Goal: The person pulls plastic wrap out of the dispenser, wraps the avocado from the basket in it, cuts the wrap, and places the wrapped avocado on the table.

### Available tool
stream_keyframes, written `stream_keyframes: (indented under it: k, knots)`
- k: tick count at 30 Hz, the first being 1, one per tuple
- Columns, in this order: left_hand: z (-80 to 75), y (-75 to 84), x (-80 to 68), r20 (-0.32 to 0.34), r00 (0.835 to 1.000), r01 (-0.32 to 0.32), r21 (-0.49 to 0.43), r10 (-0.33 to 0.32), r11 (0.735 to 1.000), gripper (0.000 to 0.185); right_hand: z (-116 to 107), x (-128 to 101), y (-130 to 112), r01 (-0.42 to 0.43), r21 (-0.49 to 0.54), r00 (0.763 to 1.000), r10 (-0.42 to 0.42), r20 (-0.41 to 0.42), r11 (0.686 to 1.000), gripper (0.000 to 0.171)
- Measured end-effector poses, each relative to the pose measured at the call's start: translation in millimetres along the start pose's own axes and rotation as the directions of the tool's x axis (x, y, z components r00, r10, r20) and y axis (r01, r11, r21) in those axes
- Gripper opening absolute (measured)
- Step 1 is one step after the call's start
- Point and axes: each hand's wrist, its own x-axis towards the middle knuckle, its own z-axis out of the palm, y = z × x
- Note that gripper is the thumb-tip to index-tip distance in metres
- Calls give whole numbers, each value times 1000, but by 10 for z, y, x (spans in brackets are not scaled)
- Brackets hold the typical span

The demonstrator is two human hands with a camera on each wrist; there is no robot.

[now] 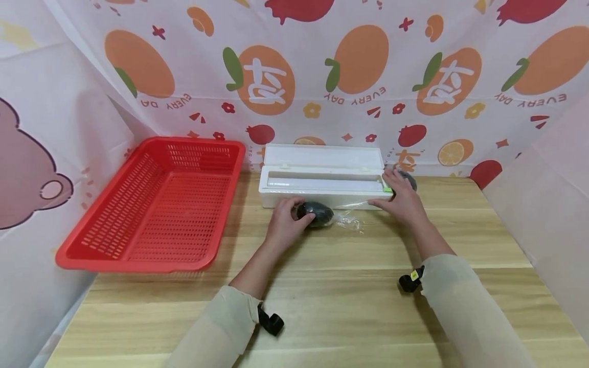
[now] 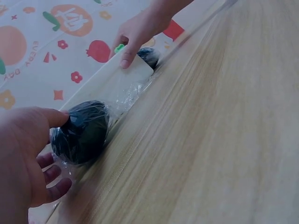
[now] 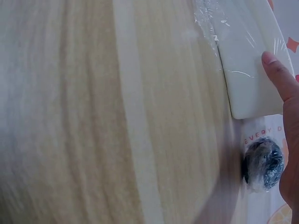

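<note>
My left hand (image 1: pixel 284 225) holds a dark, oval avocado (image 1: pixel 317 214) wrapped in cling film, between thumb and fingers, just in front of a white cling film box (image 1: pixel 322 198). The box's lid stands raised at the back, with the film roll (image 1: pixel 324 183) inside. Clear film (image 1: pixel 350 221) stretches from the avocado towards the box's right end. There my right hand (image 1: pixel 405 200) grips the box, its thumb on the front face, beside a green slider (image 1: pixel 388 189). A second wrapped dark avocado (image 3: pixel 264 164) lies beyond the box's right end, partly hidden by the right hand in the head view.
A red plastic basket (image 1: pixel 221 225) with slotted walls stands on the left of the wooden table (image 1: pixel 349 306). Behind the box hangs a white curtain (image 1: pixel 313 117) printed with fruit. Black wrist cameras (image 1: pixel 271 322) sit at both sleeves.
</note>
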Motion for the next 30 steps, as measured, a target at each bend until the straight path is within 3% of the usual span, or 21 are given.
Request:
stream_keyframes:
  k: [9,12,14,15,17,19,20,22,26,30]
  knots:
    - [-26,36,-36,-23,1000,-6,64,8,998,53,7,25,-5,30,23,999,-29,-40,999,102]
    - [-20,78,-75,-81,994,-57,154,70,986,49,9,29,10,31,19,999,-30,-45,999,103]
    - [-14,151,-104,-135,973,-151,243,188,958,44,9,32,16,30,11,999,-29,-44,1000,104]
    - [-9,208,-112,-157,951,-214,288,267,933,41,8,32,16,30,9,999,-29,-43,1000,105]
    - [12,368,-94,-172,888,-348,351,425,869,35,3,43,17,32,17,998,-31,-45,999,105]
    - [56,572,-41,-130,831,-461,382,540,801,32,2,53,16,40,34,998,-38,-51,999,104]
    - [91,679,-2,-88,823,-492,384,561,782,32,2,55,14,43,45,998,-40,-56,998,103]
    - [191,879,96,18,834,-517,379,552,768,33,9,55,23,47,59,998,-43,-55,997,103]
    - [460,1148,340,221,859,-511,425,462,747,35,30,44,60,43,60,998,-40,-42,997,102]
    - [744,1269,549,363,835,-549,515,413,658,37,38,28,79,56,53,997,-52,-64,997,95]
